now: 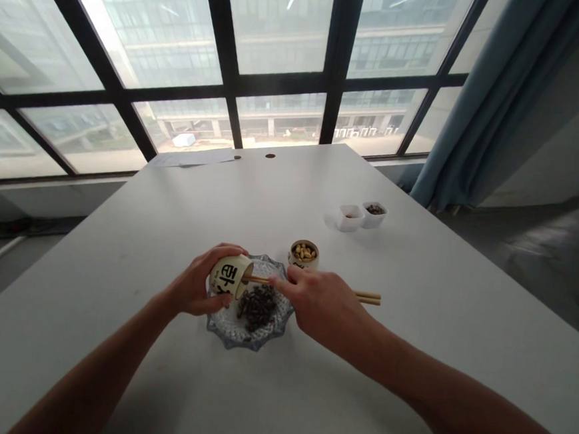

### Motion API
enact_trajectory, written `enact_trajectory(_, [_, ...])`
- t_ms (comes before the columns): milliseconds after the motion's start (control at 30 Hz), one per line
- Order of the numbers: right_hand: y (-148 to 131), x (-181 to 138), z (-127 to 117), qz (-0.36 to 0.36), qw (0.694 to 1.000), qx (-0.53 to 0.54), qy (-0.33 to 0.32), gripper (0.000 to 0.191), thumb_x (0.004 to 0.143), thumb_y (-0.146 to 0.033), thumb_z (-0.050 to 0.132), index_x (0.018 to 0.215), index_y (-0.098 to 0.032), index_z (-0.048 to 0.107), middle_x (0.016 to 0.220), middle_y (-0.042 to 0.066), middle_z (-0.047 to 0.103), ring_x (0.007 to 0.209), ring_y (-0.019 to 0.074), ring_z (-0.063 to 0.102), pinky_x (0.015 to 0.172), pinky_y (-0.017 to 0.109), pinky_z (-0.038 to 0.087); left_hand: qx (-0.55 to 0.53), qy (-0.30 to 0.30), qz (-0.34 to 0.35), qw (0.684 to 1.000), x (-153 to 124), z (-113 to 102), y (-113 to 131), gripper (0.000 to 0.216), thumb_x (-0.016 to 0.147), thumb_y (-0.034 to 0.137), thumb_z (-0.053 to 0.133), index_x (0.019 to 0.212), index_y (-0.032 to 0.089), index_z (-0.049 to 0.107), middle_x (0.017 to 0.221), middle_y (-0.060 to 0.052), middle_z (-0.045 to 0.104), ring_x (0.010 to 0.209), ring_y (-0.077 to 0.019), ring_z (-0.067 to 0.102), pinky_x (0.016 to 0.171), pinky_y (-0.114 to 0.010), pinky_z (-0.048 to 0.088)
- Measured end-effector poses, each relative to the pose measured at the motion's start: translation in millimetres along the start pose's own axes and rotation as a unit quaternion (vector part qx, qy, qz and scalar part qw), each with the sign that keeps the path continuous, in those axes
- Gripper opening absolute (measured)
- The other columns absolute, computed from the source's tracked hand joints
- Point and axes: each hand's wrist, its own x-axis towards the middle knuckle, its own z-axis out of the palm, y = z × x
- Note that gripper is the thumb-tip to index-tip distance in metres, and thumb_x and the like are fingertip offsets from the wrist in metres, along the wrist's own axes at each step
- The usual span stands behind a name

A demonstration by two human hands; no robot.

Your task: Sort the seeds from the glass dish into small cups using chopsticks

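My left hand (198, 287) grips a small cream cup (231, 277) with black characters, tipped on its side over a scalloped glass dish (230, 333). A heap of dark seeds (258, 306) lies in the dish. My right hand (320, 303) is closed on a pair of wooden chopsticks (369, 297) whose tips reach into the cup's mouth. Just behind stands a second cream cup (304, 253), upright, holding yellow nuts.
Two small white square containers (362, 216) with dark bits sit farther right on the white table (169, 221). A sheet of paper (194, 158) lies at the far edge by the window. A blue curtain (500, 93) hangs at right.
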Motion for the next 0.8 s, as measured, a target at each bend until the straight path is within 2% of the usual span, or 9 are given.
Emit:
enact_trajectory(133, [3, -8, -11, -0.010, 1.000, 0.016, -0.022, 0.044, 0.084, -0.007, 0.052, 0.121, -0.025, 0.070, 0.091, 0.007, 0.069, 0.065, 0.0162, 0.063, 0.052, 0.025, 0.033, -0.023, 0.000, -0.048, 0.999, -6, -2, -5, 0.064, 0.078, 0.033, 0.070, 0.135, 0.019, 0.045, 0.126, -0.018, 0.060, 0.110, -0.0287, 0.061, 0.087, -0.037, 0.053])
enact_trajectory(200, [6, -10, -14, -0.004, 1.000, 0.022, -0.011, 0.044, 0.086, -0.008, 0.051, 0.122, -0.027, 0.069, 0.089, 0.005, 0.069, 0.063, 0.0156, 0.061, 0.051, 0.025, 0.031, -0.084, 0.021, -0.082, 0.993, -8, -1, -7, 0.062, 0.080, 0.038, 0.070, 0.133, 0.018, 0.045, 0.128, -0.018, 0.060, 0.107, -0.0276, 0.062, 0.084, -0.035, 0.053])
enact_trajectory(300, [8, -7, -12, -0.003, 0.999, 0.033, 0.021, 0.044, 0.090, -0.010, 0.048, 0.126, -0.026, 0.067, 0.091, 0.006, 0.068, 0.064, 0.0159, 0.061, 0.052, 0.026, 0.031, -0.212, 0.055, -0.120, 0.968, -8, 1, -5, 0.057, 0.085, 0.048, 0.064, 0.130, 0.018, 0.047, 0.128, -0.018, 0.061, 0.105, -0.0270, 0.064, 0.082, -0.034, 0.055])
enact_trajectory(433, [4, -2, -3, -0.008, 0.997, 0.053, 0.048, 0.047, 0.091, -0.009, 0.047, 0.133, -0.025, 0.061, 0.095, 0.007, 0.068, 0.069, 0.0161, 0.062, 0.057, 0.026, 0.035, -0.297, 0.049, -0.151, 0.942, -4, 1, 2, 0.060, 0.084, 0.055, 0.064, 0.130, 0.019, 0.049, 0.130, -0.018, 0.061, 0.105, -0.0292, 0.066, 0.081, -0.036, 0.057])
enact_trajectory(533, [1, -2, -4, -0.035, 0.997, 0.072, 0.017, 0.050, 0.088, -0.007, 0.050, 0.132, -0.026, 0.062, 0.097, 0.007, 0.069, 0.068, 0.0154, 0.062, 0.057, 0.025, 0.035, -0.286, 0.020, -0.140, 0.948, -1, 0, 8, 0.060, 0.082, 0.052, 0.067, 0.131, 0.021, 0.050, 0.132, -0.018, 0.059, 0.108, -0.0319, 0.066, 0.082, -0.040, 0.058])
enact_trajectory(667, [7, -8, -15, -0.046, 0.995, 0.085, -0.034, 0.046, 0.084, -0.006, 0.054, 0.121, -0.027, 0.071, 0.093, 0.005, 0.071, 0.069, 0.0143, 0.064, 0.056, 0.024, 0.036, -0.195, -0.026, -0.087, 0.977, 2, -2, 12, 0.058, 0.082, 0.047, 0.068, 0.131, 0.021, 0.052, 0.132, -0.019, 0.059, 0.122, -0.0363, 0.058, 0.094, -0.047, 0.054])
enact_trajectory(800, [16, -13, -21, -0.038, 0.995, 0.082, -0.033, 0.040, 0.086, -0.008, 0.055, 0.114, -0.029, 0.074, 0.089, 0.004, 0.071, 0.069, 0.0139, 0.064, 0.056, 0.023, 0.035, -0.113, -0.056, -0.048, 0.991, 4, -4, 12, 0.058, 0.080, 0.040, 0.068, 0.131, 0.019, 0.053, 0.127, -0.019, 0.062, 0.119, -0.0346, 0.060, 0.099, -0.048, 0.052])
